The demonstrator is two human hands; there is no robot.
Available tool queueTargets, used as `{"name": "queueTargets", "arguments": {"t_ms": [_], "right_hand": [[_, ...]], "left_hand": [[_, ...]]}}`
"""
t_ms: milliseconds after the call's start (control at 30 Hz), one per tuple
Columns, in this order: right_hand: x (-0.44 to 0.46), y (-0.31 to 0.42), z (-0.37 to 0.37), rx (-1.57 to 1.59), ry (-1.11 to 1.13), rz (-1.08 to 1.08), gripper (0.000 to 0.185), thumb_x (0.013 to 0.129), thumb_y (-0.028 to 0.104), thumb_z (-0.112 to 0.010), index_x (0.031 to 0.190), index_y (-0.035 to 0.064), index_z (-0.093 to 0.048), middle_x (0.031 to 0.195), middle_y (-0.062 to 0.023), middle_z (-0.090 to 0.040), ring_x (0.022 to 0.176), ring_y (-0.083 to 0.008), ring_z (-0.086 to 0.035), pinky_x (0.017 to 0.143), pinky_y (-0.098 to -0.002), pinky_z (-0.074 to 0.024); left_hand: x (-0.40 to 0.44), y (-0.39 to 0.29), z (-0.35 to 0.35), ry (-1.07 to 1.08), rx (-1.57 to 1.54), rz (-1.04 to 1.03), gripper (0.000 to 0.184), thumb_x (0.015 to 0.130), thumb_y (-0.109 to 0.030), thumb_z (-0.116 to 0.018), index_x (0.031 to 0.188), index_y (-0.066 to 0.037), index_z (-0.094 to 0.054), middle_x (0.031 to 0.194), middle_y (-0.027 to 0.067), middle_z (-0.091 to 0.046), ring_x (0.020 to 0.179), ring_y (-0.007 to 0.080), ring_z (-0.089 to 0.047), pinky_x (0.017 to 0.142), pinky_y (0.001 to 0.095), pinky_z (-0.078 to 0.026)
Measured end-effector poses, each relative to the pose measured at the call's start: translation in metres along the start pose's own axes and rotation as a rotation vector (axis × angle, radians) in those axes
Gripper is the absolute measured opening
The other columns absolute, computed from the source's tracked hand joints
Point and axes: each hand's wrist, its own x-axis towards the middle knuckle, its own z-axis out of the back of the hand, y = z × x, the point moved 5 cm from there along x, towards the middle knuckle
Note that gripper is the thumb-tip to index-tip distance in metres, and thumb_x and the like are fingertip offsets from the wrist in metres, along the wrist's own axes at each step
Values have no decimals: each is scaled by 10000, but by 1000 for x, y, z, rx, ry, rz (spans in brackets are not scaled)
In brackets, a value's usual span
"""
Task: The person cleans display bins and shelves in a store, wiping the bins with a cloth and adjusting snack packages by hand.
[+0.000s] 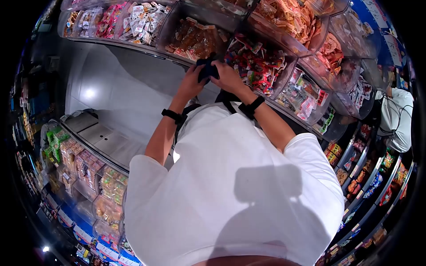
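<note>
Both hands meet in front of my body around a dark navy cloth [207,71], bunched up between them. My left hand [192,82] grips its left side with the fingers curled in. On the other side, my right hand [227,77] has its fingers closed on the same cloth. Each wrist wears a black band. Just beyond the hands is a clear bin of brown packaged snacks [195,37]. To their right, a bin with red and black snack packets [255,64] lies close to my right hand.
More clear bins of white packets [143,22] and orange packets [288,20] line the far side. Stacked wrapped snacks [82,164] stand at the left behind a metal ledge [106,137]. At the right are shelves [368,177] and a person in a white shirt [396,117].
</note>
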Motion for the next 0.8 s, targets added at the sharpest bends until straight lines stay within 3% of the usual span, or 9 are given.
{"name": "queueTargets", "arguments": {"t_ms": [133, 233, 400, 467, 567, 667, 733, 767, 800], "right_hand": [[-49, -14, 4, -46, 76, 35, 423, 780, 173, -726, 1133, 44, -535, 1040, -226, -617, 990, -400, -595, 843, -471, -492], [-94, -18, -4, -43, 474, 83, 336, 844, 176, -680, 1135, 50, -567, 1125, -167, -522, 1105, -342, -501, 913, -417, -459], [-131, -30, 27, -18, 479, 56, 360, 866, 177, -663, 1182, 36, -563, 1155, -159, -537, 1109, -346, -518, 932, -425, -455], [-141, -38, 45, -51, 392, 2, 384, 835, 148, -663, 1185, 19, -574, 1152, -150, -552, 1126, -338, -524, 956, -423, -452], [-153, -37, 80, -132, 258, 42, 429, 840, 127, -655, 1247, 35, -553, 1168, -136, -548, 1155, -333, -515, 996, -438, -429], [-155, -38, 100, -230, -5, 93, 597, 796, 129, -707, 1346, 79, -481, 1200, -144, -500, 1181, -363, -477, 1018, -462, -412], [-154, -34, 123, -225, -454, 84, 808, 721, 160, -777, 1428, 126, -387, 1245, -170, -426, 1203, -407, -427, 1029, -489, -400], [-149, -33, 129, -259, -516, 78, 958, 648, 179, -825, 1468, 142, -332, 1261, -192, -373, 1220, -440, -391, 1033, -510, -389], [-143, -32, 133, -217, -567, 85, 946, 664, 187, -800, 1479, 126, -323, 1303, -217, -360, 1227, -448, -386, 1053, -515, -366]], "left_hand": [[-5, -2, -41, 33, -15, -106, 486, 806, 14, -634, 1282, -55, -561, 1256, 219, -536, 1152, 436, -514, 988, 468, -440], [-8, 0, -74, -1, 74, -162, 587, 768, 107, -572, 1311, -118, -568, 1289, 190, -516, 1205, 410, -472, 1023, 458, -427], [-6, -47, -124, 83, 75, -303, 629, 707, 79, -626, 1301, -122, -574, 1209, 155, -541, 1152, 390, -487, 971, 456, -452], [1, -66, -139, 206, -25, -303, 604, 696, 59, -658, 1272, -107, -585, 1142, 136, -573, 1104, 377, -509, 935, 440, -464], [19, -89, -134, 168, -50, -252, 561, 722, 60, -659, 1258, -91, -588, 1145, 152, -589, 1082, 395, -539, 934, 407, -474], [34, -116, -121, 112, -257, -281, 467, 820, 14, -652, 1272, -72, -568, 1172, 140, -609, 1078, 309, -598, 930, 340, -481], [43, -129, -126, 318, -621, -17, 384, 922, -78, -626, 1295, -60, -538, 1198, 110, -610, 1068, 187, -599, 928, 288, -475], [46, -143, -124, 378, -691, -12, 399, 970, -183, -599, 1341, -63, -514, 1184, 72, -579, 1073, 141, -553, 929, 274, -459], [50, -152, -123, 390, -729, -11, 420, 999, -244, -568, 1377, -75, -496, 1237, 73, -559, 1104, 143, -544, 956, 266, -446]]}}
